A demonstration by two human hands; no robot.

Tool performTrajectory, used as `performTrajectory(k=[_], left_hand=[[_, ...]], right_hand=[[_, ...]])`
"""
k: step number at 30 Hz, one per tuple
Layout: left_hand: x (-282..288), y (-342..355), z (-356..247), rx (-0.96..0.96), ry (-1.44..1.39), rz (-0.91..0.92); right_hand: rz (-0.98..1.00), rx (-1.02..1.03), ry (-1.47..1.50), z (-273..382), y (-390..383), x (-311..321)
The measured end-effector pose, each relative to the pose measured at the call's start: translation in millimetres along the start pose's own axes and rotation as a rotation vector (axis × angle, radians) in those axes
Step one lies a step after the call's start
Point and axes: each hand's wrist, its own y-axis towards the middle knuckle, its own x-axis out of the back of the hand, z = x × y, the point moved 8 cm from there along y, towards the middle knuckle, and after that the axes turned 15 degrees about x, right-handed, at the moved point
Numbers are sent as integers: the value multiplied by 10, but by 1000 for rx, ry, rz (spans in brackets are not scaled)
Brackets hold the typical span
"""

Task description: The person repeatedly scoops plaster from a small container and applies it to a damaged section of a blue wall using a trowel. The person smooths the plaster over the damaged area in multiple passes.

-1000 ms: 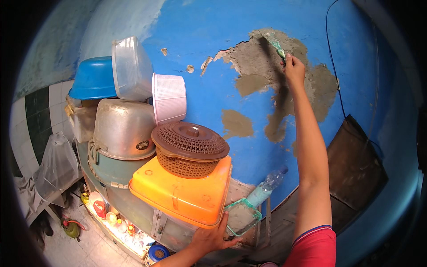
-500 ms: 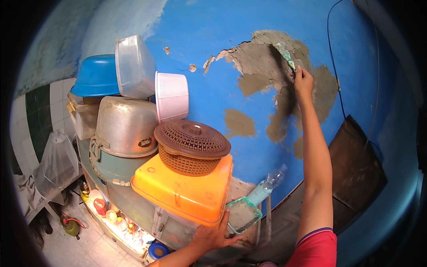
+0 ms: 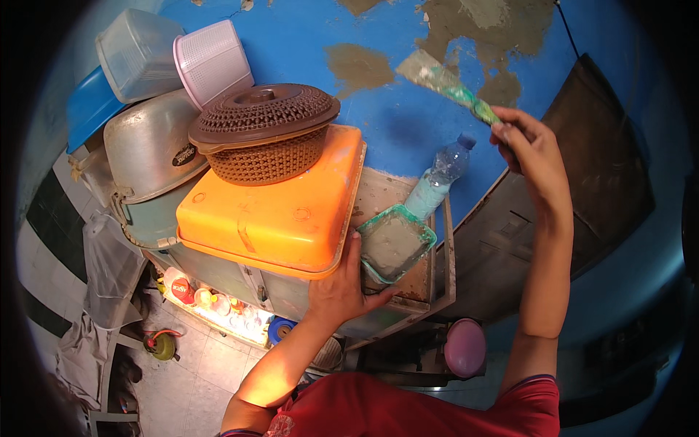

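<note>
My right hand is closed round the handle of a putty knife, its flat blade pointing up and left in front of the blue wall. Green smears cover the knife near the handle. Fingers spread, my left hand rests at the cabinet's front edge, between an orange plastic tub and a green-rimmed square container. Grey, wet-looking paste fills much of that container. Behind it leans a clear plastic bottle with pale turquoise contents. Grey patches mark the wall above.
A brown woven basket with a lid sits on the orange tub. Left of it are a pink basket, a metal pot and a clear plastic box. A dark panel leans at the right. Below stands a pink round-topped object.
My right hand has brought the putty knife down from the patched wall toward the container. The view has tilted downward. My left hand stays by the orange tub.
</note>
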Motion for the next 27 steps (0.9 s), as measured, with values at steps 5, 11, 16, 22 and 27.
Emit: performTrajectory(k=[5,11,16,22,27], left_hand=[[43,47,-59,-35,7,-58],[42,93,-86,56,6,11],[77,94,-124,16,12,-30],[111,104,-162,56,-18,-7],[98,107,-141,107,-5,35]], right_hand=[[56,-25,-94,-172,-1316,-75],[60,51,-284,-169,-1729,-260],[80,104,-403,-370,-1771,-348],[166,154,-518,-356,-1657,-486],[156,195,-639,-453,-1640,-636]])
